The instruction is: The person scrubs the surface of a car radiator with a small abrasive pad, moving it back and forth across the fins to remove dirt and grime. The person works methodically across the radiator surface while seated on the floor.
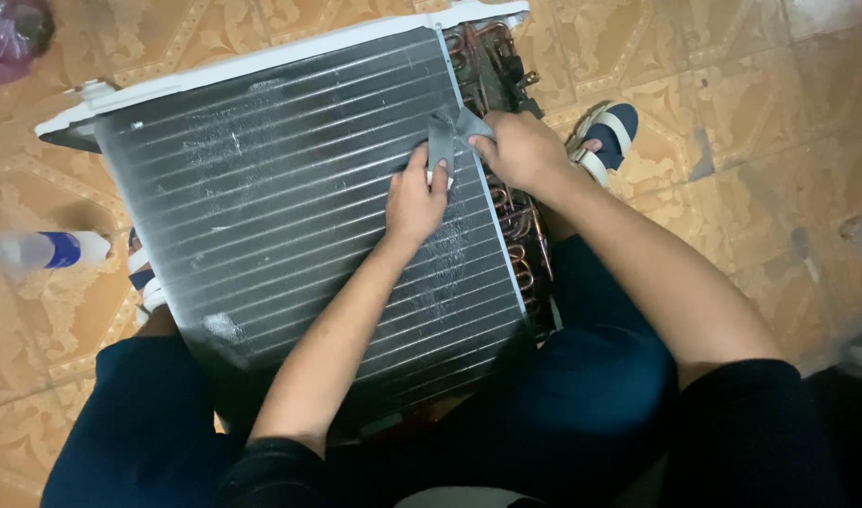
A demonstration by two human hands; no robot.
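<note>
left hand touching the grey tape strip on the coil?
Touching. The head view shows the left hand with fingers on the lower end of the grey tape strip; right hand pinches its upper end.
</note>
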